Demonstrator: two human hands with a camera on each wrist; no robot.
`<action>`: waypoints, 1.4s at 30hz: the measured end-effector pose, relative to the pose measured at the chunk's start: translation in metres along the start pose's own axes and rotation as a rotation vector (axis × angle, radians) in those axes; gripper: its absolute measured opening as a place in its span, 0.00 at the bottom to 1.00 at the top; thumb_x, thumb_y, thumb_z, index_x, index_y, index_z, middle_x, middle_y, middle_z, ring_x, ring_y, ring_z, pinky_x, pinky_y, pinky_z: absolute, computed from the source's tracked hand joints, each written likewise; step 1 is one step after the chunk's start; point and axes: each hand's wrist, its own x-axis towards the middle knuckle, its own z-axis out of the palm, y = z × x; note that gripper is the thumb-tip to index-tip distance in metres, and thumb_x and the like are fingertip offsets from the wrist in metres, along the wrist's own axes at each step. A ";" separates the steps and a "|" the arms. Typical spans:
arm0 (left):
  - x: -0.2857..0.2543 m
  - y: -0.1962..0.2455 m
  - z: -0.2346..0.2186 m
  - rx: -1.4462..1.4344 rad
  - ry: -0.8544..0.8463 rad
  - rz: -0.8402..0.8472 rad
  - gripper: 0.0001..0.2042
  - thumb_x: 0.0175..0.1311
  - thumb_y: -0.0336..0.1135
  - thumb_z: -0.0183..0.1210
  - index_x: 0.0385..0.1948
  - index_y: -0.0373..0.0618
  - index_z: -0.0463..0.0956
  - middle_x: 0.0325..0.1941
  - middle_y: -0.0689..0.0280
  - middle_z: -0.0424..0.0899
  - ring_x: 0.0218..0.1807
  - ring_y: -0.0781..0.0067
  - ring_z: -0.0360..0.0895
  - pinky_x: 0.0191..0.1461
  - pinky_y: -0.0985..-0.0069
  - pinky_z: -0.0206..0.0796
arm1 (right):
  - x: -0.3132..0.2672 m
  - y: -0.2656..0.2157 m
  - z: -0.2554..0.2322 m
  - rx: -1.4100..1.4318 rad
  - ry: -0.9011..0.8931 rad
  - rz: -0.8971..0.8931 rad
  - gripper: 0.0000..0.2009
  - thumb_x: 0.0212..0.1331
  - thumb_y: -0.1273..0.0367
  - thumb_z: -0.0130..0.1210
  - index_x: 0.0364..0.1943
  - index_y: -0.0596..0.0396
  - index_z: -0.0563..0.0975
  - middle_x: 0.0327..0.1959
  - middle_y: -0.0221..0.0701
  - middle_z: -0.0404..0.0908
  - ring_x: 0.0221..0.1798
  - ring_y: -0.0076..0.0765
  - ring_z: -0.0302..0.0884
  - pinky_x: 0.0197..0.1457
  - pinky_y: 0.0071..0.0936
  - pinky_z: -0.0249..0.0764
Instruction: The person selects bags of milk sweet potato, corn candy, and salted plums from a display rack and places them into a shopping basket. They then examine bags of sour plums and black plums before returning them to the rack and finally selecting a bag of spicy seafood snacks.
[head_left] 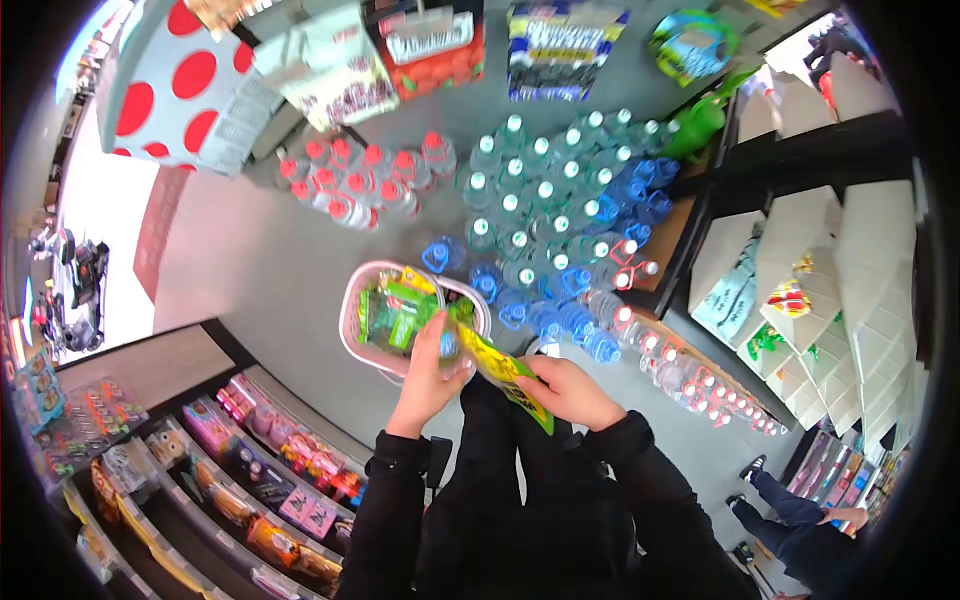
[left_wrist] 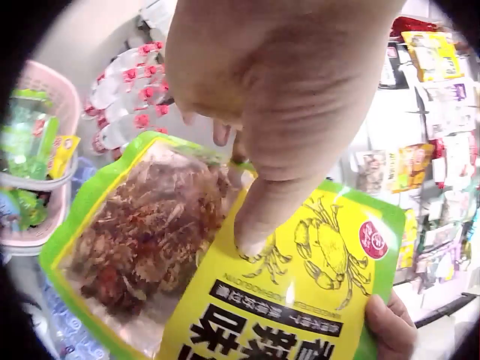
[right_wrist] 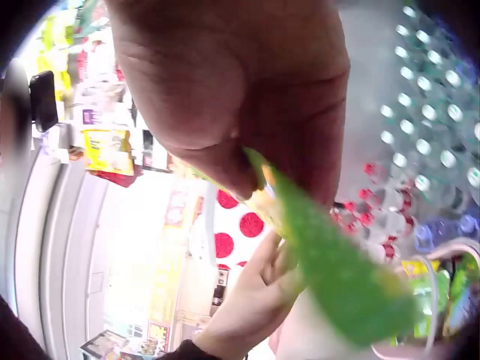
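Between both hands is a yellow and green snack bag (head_left: 500, 370), tilted in front of the person's legs. Its front in the left wrist view shows crab drawings and a clear window over reddish-brown shredded food. My left hand (head_left: 432, 375) pinches one end, thumb (left_wrist: 259, 217) flat on the printed front. The other end is gripped by my right hand (head_left: 575, 392), whose fingers show at the bag's edge in the left wrist view. Just beyond the left hand, a pink basket (head_left: 352, 320) on the floor holds green and yellow packets (head_left: 400, 310).
Red-capped bottles (head_left: 350, 185), green-tinted bottles (head_left: 540, 190) and blue bottles (head_left: 545, 315) stand on the floor ahead. Snack shelves (head_left: 240, 470) curve along the left, white bins (head_left: 800, 290) line the right. Another person's legs (head_left: 785, 500) show at lower right.
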 end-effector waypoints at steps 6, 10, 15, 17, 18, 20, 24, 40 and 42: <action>0.022 0.122 -0.080 0.128 -0.132 0.177 0.25 0.36 0.31 0.66 0.43 0.45 0.71 0.33 0.66 0.73 0.43 0.65 0.70 0.57 0.68 0.54 | -0.034 -0.105 -0.089 -0.251 -0.156 -0.394 0.10 0.54 0.66 0.49 0.28 0.60 0.68 0.23 0.41 0.67 0.29 0.49 0.68 0.30 0.36 0.63; 0.026 0.144 -0.077 -0.168 -0.278 0.220 0.13 0.44 0.28 0.62 0.34 0.40 0.75 0.33 0.66 0.77 0.38 0.75 0.72 0.46 0.75 0.62 | -0.041 -0.153 -0.131 -0.367 -0.166 -0.459 0.08 0.52 0.67 0.49 0.30 0.57 0.70 0.23 0.43 0.70 0.30 0.52 0.69 0.30 0.41 0.63; 0.029 0.133 -0.051 -0.517 -0.129 -0.025 0.08 0.55 0.28 0.54 0.36 0.36 0.75 0.33 0.68 0.79 0.34 0.82 0.73 0.41 0.82 0.63 | -0.045 -0.139 -0.163 -0.461 0.074 -0.424 0.13 0.48 0.65 0.53 0.37 0.56 0.72 0.30 0.39 0.75 0.36 0.47 0.72 0.36 0.35 0.68; 0.032 0.131 -0.042 -0.613 -0.064 -0.045 0.08 0.56 0.28 0.54 0.36 0.35 0.74 0.34 0.67 0.79 0.34 0.81 0.73 0.41 0.82 0.63 | -0.050 -0.119 -0.170 -0.386 0.239 -0.433 0.20 0.45 0.67 0.56 0.44 0.58 0.68 0.34 0.40 0.75 0.39 0.43 0.73 0.40 0.32 0.69; 0.032 0.130 -0.038 -0.711 0.008 -0.065 0.09 0.56 0.28 0.53 0.36 0.35 0.74 0.35 0.67 0.79 0.35 0.81 0.73 0.42 0.82 0.63 | -0.051 -0.107 -0.171 -0.313 0.337 -0.442 0.23 0.44 0.68 0.58 0.47 0.58 0.66 0.36 0.40 0.75 0.40 0.41 0.74 0.42 0.31 0.69; 0.033 0.134 -0.032 -0.729 0.034 -0.059 0.09 0.57 0.29 0.53 0.37 0.35 0.74 0.36 0.66 0.79 0.36 0.81 0.73 0.42 0.81 0.63 | -0.052 -0.078 -0.168 -0.148 0.351 -0.350 0.25 0.44 0.68 0.59 0.49 0.58 0.64 0.39 0.39 0.74 0.43 0.38 0.72 0.44 0.30 0.68; 0.037 0.142 -0.020 -0.794 0.097 -0.061 0.10 0.58 0.30 0.52 0.38 0.35 0.73 0.38 0.65 0.78 0.38 0.80 0.73 0.45 0.81 0.62 | -0.044 -0.028 -0.138 0.449 0.244 -0.237 0.30 0.45 0.70 0.60 0.54 0.58 0.59 0.50 0.36 0.67 0.53 0.32 0.65 0.55 0.29 0.63; 0.062 0.213 0.078 -0.950 0.085 -0.165 0.10 0.58 0.32 0.52 0.38 0.37 0.73 0.39 0.65 0.78 0.38 0.80 0.73 0.45 0.81 0.62 | -0.101 -0.005 -0.162 0.692 0.387 -0.064 0.16 0.50 0.71 0.56 0.43 0.61 0.70 0.38 0.28 0.75 0.40 0.20 0.70 0.46 0.21 0.66; 0.072 0.224 0.091 -0.957 0.040 -0.179 0.10 0.58 0.30 0.53 0.39 0.37 0.72 0.39 0.66 0.78 0.38 0.81 0.73 0.44 0.82 0.63 | -0.104 0.013 -0.169 0.717 0.408 0.010 0.16 0.50 0.71 0.56 0.44 0.61 0.69 0.39 0.29 0.75 0.41 0.20 0.70 0.46 0.21 0.67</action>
